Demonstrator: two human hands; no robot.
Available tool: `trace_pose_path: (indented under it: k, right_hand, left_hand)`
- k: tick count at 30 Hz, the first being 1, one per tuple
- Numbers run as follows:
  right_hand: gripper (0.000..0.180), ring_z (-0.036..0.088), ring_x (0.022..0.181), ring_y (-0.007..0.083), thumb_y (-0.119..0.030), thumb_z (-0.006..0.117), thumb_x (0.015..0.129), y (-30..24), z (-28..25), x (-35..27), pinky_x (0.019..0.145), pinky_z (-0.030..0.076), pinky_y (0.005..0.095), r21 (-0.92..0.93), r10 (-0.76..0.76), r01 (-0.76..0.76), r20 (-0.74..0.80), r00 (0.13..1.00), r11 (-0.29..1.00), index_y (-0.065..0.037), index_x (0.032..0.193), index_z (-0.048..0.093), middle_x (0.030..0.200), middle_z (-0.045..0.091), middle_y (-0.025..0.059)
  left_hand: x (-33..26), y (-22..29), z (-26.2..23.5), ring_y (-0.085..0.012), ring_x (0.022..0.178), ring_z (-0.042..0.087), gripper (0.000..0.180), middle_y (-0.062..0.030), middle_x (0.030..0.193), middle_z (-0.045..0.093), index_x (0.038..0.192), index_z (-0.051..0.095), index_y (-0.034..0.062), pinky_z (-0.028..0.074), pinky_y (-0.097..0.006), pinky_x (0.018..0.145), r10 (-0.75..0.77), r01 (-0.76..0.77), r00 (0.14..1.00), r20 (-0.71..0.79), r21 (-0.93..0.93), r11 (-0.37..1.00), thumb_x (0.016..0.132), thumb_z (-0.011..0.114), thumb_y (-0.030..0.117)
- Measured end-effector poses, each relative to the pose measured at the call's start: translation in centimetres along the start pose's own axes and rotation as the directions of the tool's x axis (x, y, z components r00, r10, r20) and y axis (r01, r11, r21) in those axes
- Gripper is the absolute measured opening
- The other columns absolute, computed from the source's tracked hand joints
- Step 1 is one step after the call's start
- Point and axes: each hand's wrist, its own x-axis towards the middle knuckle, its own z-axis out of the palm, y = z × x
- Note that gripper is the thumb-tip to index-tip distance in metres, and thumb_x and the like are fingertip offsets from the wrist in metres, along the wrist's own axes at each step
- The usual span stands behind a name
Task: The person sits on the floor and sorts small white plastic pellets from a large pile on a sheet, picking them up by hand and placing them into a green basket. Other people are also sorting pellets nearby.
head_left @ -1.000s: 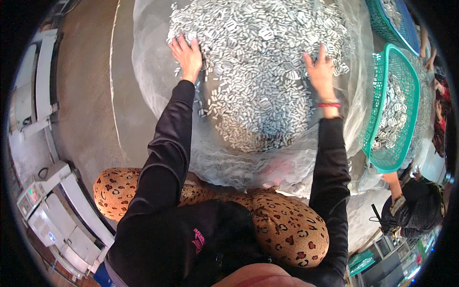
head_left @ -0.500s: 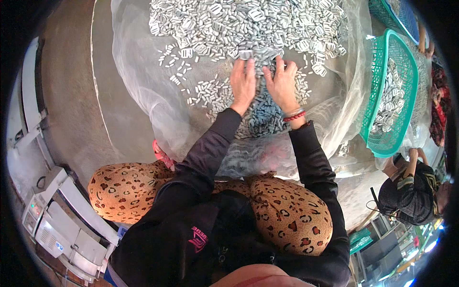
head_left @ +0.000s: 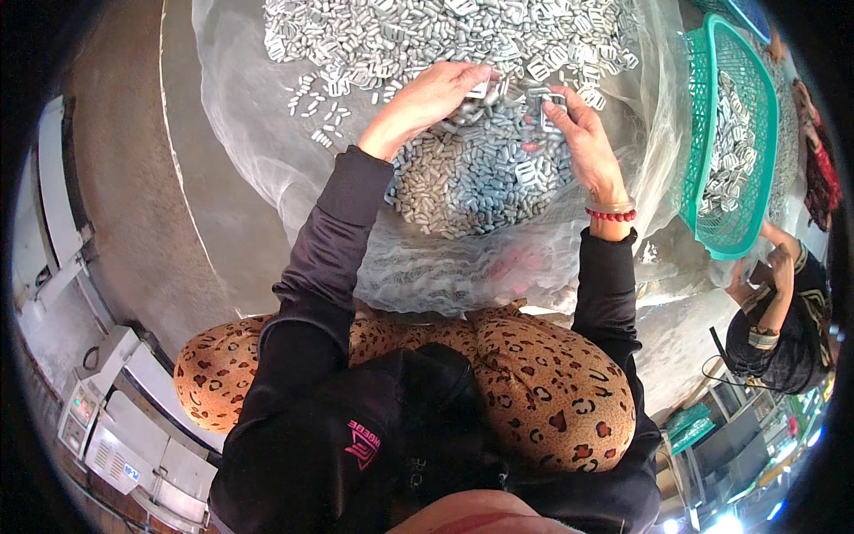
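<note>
A heap of small grey oblong pieces mixed with flat slotted buckles [head_left: 569,40] lies on sheer white netting [head_left: 249,125]. In front of it spreads a lower pile of grey pellet-like pieces [head_left: 471,182]. My left hand [head_left: 427,100] reaches over the pile's far left edge, its thumb and fingertips closed on a light slotted buckle [head_left: 480,89]. At the far right of the pile, my right hand [head_left: 583,133] pinches another grey slotted buckle [head_left: 552,114] between thumb and fingers. Loose pieces [head_left: 332,114] lie scattered left of my left hand.
A green plastic basket [head_left: 772,169] with slotted buckles inside stands at the right. Beyond it a co-worker in dark clothing [head_left: 778,334] sits with hands near the basket. A white machine [head_left: 116,445] stands at the lower left. My patterned knees [head_left: 551,392] border the netting.
My hands have moved apart, the left one leftward and the right one rightward, and each now holds a buckle. The near pile has spread wider and flatter.
</note>
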Motion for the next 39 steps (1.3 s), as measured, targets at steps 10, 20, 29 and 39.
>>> trace_pose_path:
  k: [10, 20, 29, 39]
  right_hand:
    - [0.031, 0.065, 0.075, 0.0204, -0.022, 0.051, 0.094, -0.4, 0.2, -2.0, 0.058, 0.058, 0.0325, 0.112, 0.024, -0.015, -0.073, 0.997, 0.994, 0.005, 0.104, 0.06, 0.092, 0.064, 0.0111]
    - [0.032, 0.056, 0.057, 0.015, -0.034, 0.072, 0.078, 2.2, -1.5, -0.8, 0.058, 0.047, 0.0276, -0.565, -0.273, 0.073, -0.279, 0.921, 0.822, -0.005, 0.089, 0.065, 0.066, 0.061, 0.0015]
    - [0.049, 0.058, 0.098, 0.0278, -0.01, 0.051, 0.091, 0.9, 0.7, -1.9, 0.088, 0.05, 0.0473, 0.635, -0.021, -0.03, 0.073, 0.997, 0.772, -0.002, 0.136, 0.033, 0.109, 0.053, 0.0121]
    - [0.015, 0.059, 0.079, 0.0078, -0.002, 0.07, 0.075, 1.7, -0.6, -1.6, 0.073, 0.045, 0.0197, -0.234, -0.177, 0.123, -0.23, 0.957, 0.965, -0.001, 0.091, 0.07, 0.088, 0.068, 0.0037]
  left_hand:
    - [-1.5, 0.9, -3.1, -0.0134, 0.087, 0.061, 0.032, -0.0069, 0.102, 0.063, 0.11, 0.062, -0.0001, 0.05, -0.027, 0.07, -0.109, 0.124, 0.992, 0.06, -0.409, 0.904, 0.093, 0.053, 0.025]
    - [-2.3, -2.1, -1.6, -0.0207, 0.067, 0.062, 0.04, -0.0103, 0.073, 0.063, 0.097, 0.064, 0.0047, 0.049, -0.037, 0.06, -0.437, 0.451, 0.88, -0.187, 0.616, 0.645, 0.083, 0.063, 0.042]
    - [-3.4, -3.0, 0.3, -0.0346, 0.087, 0.063, 0.031, -0.0177, 0.09, 0.065, 0.094, 0.066, 0.0046, 0.048, -0.044, 0.074, -0.268, 0.391, 0.92, -0.287, 0.733, 0.557, 0.081, 0.065, 0.032]
    - [-3.2, 0.3, -2.8, -0.0133, 0.076, 0.055, 0.017, -0.0045, 0.096, 0.06, 0.097, 0.063, 0.0034, 0.037, -0.017, 0.052, 0.079, -0.103, 0.994, -0.07, -0.501, 0.859, 0.085, 0.064, 0.015]
